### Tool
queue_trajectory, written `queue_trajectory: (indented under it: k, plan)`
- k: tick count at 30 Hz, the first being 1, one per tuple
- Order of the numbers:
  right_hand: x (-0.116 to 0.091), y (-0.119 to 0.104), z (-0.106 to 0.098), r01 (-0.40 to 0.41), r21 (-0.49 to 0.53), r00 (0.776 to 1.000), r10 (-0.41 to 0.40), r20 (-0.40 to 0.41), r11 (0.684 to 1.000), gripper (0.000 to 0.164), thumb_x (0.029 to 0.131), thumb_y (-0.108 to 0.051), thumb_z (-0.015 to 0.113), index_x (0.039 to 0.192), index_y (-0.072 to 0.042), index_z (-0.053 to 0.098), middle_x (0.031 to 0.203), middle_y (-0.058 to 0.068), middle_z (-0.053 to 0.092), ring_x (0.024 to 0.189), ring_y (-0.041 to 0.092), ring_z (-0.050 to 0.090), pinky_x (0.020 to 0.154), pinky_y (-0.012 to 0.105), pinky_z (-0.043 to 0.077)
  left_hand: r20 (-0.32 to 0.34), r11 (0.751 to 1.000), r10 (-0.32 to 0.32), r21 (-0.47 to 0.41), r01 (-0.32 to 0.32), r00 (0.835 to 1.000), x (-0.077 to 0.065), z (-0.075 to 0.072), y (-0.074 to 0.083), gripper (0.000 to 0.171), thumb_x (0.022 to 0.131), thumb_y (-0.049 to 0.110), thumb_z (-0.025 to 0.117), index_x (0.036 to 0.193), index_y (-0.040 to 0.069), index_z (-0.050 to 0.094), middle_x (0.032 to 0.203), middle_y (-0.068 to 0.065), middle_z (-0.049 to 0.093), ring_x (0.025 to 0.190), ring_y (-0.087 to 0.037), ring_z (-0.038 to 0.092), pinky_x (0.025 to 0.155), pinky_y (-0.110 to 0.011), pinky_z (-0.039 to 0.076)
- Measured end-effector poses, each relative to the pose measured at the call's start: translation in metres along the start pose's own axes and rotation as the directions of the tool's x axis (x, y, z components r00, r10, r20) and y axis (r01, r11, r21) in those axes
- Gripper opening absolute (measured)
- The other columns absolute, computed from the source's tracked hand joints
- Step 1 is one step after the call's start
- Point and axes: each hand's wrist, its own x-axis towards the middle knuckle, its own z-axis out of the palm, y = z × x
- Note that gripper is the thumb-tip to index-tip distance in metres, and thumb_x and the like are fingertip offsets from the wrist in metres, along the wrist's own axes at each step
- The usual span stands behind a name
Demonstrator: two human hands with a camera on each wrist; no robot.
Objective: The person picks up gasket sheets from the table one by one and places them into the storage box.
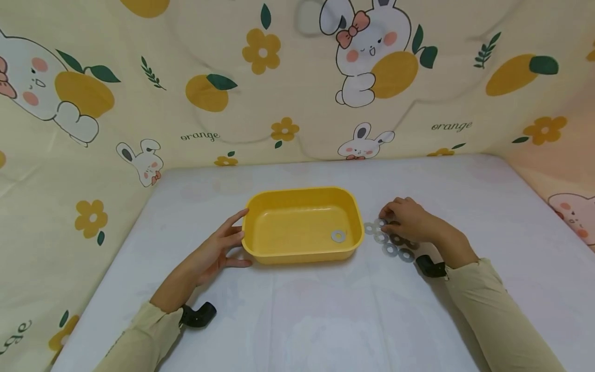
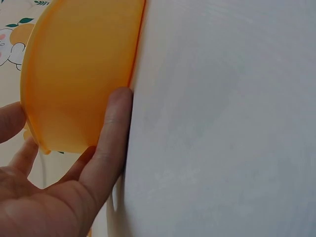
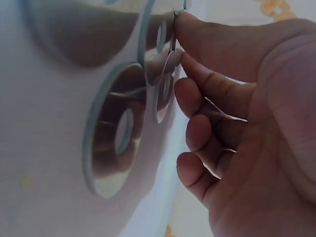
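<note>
A yellow plastic tub [image 1: 297, 253] stands on the table with one flat metal washer [image 1: 338, 236] lying inside near its right end. My left hand [image 1: 217, 253] is at the tub's left end, its fingers fairly straight, some at the rim and one low along the wall in the left wrist view. Right of the tub, my right hand [image 1: 409, 219] reaches over a loose group of washers [image 1: 390, 250]. Its thumb and index fingertip pinch at the edge of one washer [image 1: 380, 223], while the other fingers curl inward. In the right wrist view another washer [image 3: 116, 131] lies flat nearby.
A white cloth [image 1: 316, 310] covers the table. Behind and at the sides hangs a cream curtain [image 1: 288, 93] printed with rabbits and oranges. A black wrist device [image 1: 199, 315] sits on the left wrist, and another black device [image 1: 430, 266] on the right.
</note>
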Motion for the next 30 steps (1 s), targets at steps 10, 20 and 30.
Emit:
queue_trajectory:
  k: [10, 20, 30]
  plan:
    - [-0.0009, -0.0020, -0.0043, -0.070, 0.057, 0.996, 0.067, 0.051, 0.996, 0.033, 0.091, -0.025, 0.073, 0.112, -0.006, 0.056, 0.103, 0.011, 0.062, 0.095, 0.028, 0.049, 0.085, 0.045, 0.046, 0.005, 1.000, -0.002, 0.007, 0.002, 1.000, 0.0000, 0.0007, 0.0009, 0.058, 0.107, 0.027, 0.044, 0.158, 0.039, 0.018, 0.156, -0.017, 0.025, 0.123, -0.026, 0.055, 0.092, -0.049, 0.058]
    - [-0.0034, -0.0012, -0.0045, -0.017, 0.136, 0.997, 0.008, 0.072, 0.990, 0.031, 0.094, -0.022, 0.069, 0.121, -0.015, 0.055, 0.091, 0.001, 0.065, 0.078, 0.016, 0.056, 0.076, 0.039, 0.045, 0.010, 1.000, 0.003, 0.011, -0.003, 1.000, -0.0018, 0.0001, 0.0008, 0.058, 0.107, 0.026, 0.043, 0.158, 0.039, 0.017, 0.157, -0.017, 0.024, 0.123, -0.026, 0.055, 0.092, -0.048, 0.059]
    - [-0.0037, 0.0023, -0.0037, -0.057, 0.197, 0.993, 0.035, 0.116, 0.979, 0.039, 0.094, -0.027, 0.069, 0.130, -0.015, 0.057, 0.113, 0.011, 0.065, 0.087, 0.019, 0.057, 0.075, 0.029, 0.050, 0.024, 1.000, 0.004, 0.014, -0.005, 1.000, -0.0023, -0.0003, 0.0015, 0.059, 0.107, 0.029, 0.043, 0.158, 0.040, 0.015, 0.156, -0.018, 0.026, 0.124, -0.026, 0.055, 0.093, -0.048, 0.058]
